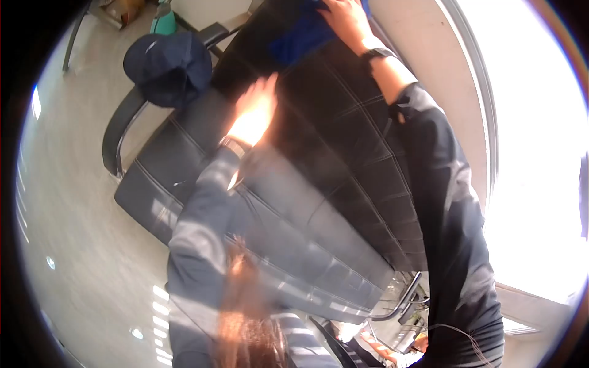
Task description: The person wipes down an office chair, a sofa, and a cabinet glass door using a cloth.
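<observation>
My right hand [348, 26] is at the top of the view, on a blue cloth [300, 38] laid against the backrest of a black, stitched couch [343, 132]. The cloth shows on both sides of this hand, and the fingertips are partly cut off by the frame edge. Lower and to the left, my left hand [254, 110] is stretched over the couch with its fingers extended and nothing in them. Bright light washes out part of it, so contact with the couch is unclear.
A dark blue cap [169, 69] hangs on the couch's left end by the curved armrest [119, 132]. To the right runs a pale wall ledge [429, 37] beside a bright window [534, 153]. Long hair [245, 306] blocks part of the lower view. A teal object [163, 19] stands behind.
</observation>
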`<act>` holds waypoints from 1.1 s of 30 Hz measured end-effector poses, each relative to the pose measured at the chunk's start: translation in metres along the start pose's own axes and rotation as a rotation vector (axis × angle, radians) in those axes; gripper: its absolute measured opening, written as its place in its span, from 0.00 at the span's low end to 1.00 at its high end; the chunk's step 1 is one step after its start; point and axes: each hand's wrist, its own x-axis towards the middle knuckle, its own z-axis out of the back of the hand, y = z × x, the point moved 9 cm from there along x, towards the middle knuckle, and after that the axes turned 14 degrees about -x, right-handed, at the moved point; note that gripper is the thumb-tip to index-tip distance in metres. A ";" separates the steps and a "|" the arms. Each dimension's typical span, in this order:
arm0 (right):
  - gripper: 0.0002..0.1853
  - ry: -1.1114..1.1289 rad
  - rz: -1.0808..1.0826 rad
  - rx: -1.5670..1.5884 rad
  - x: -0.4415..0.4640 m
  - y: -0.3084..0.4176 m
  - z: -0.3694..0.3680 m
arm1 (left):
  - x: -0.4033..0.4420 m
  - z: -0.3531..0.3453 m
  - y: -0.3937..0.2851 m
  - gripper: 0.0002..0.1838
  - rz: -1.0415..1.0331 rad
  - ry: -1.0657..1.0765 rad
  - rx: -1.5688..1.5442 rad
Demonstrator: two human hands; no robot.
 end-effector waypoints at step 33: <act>0.17 0.483 -2.971 0.490 -0.363 0.949 0.797 | -0.224 0.312 0.149 0.13 0.247 0.833 0.766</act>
